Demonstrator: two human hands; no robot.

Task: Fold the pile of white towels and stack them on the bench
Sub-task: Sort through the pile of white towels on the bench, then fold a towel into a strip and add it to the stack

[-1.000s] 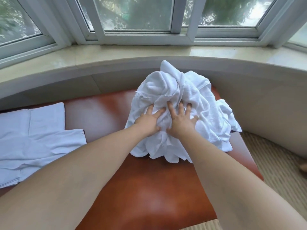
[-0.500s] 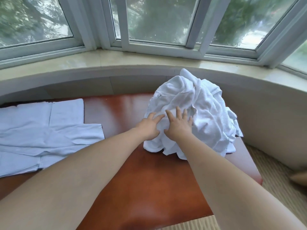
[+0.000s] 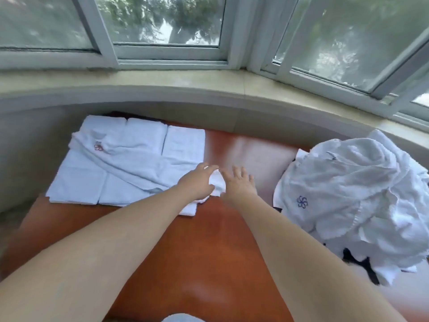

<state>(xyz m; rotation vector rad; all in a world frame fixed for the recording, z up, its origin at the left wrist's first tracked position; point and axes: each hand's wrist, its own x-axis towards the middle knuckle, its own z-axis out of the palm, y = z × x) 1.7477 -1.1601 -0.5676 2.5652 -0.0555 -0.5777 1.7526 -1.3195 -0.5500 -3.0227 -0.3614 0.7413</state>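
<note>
White towel (image 3: 217,182) corner gripped by left hand (image 3: 197,181), right hand (image 3: 239,182) beside.

two bare arms, no sleeves anywhere

both forearms come in from the bottom edge totally uncovered right down to the wrists, the left hand (image 3: 197,182) and right hand (image 3: 239,184) are bare too with short plain nails, and i can't spot a watch, ring or band, bit blurry around the fingers tho

Crumpled white towel pile (image 3: 352,196) right on bench (image 3: 209,252), folded towels (image 3: 125,163) left
</note>
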